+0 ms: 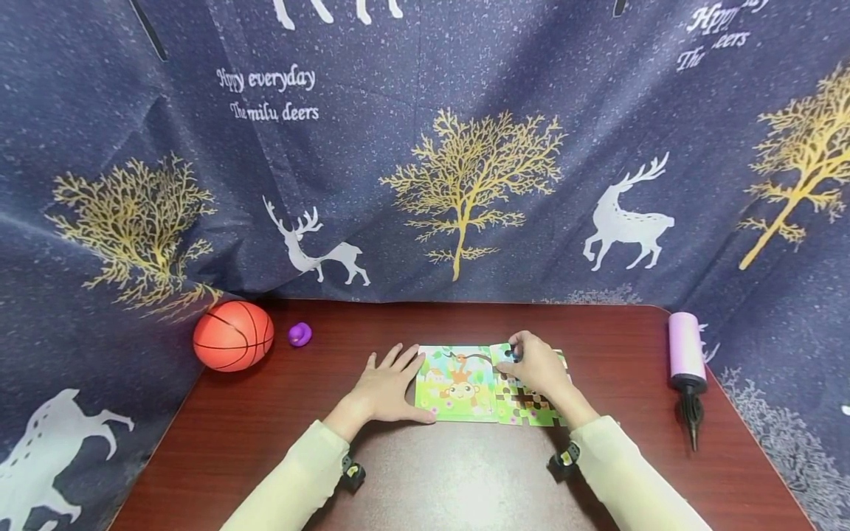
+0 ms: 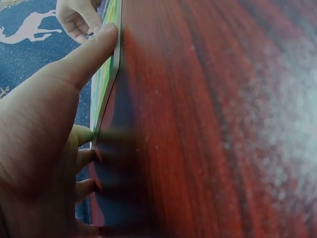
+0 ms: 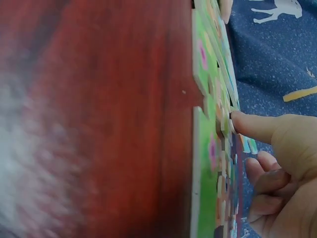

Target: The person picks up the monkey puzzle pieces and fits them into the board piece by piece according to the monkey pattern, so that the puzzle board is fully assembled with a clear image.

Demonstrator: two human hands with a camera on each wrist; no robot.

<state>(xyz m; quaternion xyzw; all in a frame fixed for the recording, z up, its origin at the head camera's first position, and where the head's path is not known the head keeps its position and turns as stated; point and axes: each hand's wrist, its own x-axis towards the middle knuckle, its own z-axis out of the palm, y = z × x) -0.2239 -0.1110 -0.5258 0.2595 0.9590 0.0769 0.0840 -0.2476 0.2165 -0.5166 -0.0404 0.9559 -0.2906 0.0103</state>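
Note:
A picture board (image 1: pixel 458 383) with a cartoon monkey lies on the table, and beside its right edge lie several jigsaw puzzle pieces (image 1: pixel 510 410), partly joined, with dark gaps among them. My left hand (image 1: pixel 387 391) is spread at the board's left side, thumb near the front corner and fingertips along the edge. In the left wrist view its thumb (image 2: pixel 96 47) presses the board's edge. My right hand (image 1: pixel 541 365) reaches over the pieces and pinches a puzzle piece (image 3: pixel 233 124) near the top of the section. Its palm and fingers hide part of the pieces.
An orange basketball (image 1: pixel 234 336) and a purple rubber duck (image 1: pixel 299 335) sit at the back left of the brown table (image 1: pixel 332 509). A pink and black hand pump (image 1: pixel 687 354) lies at the right. Behind the table hangs a blue printed cloth (image 1: pixel 412 243).

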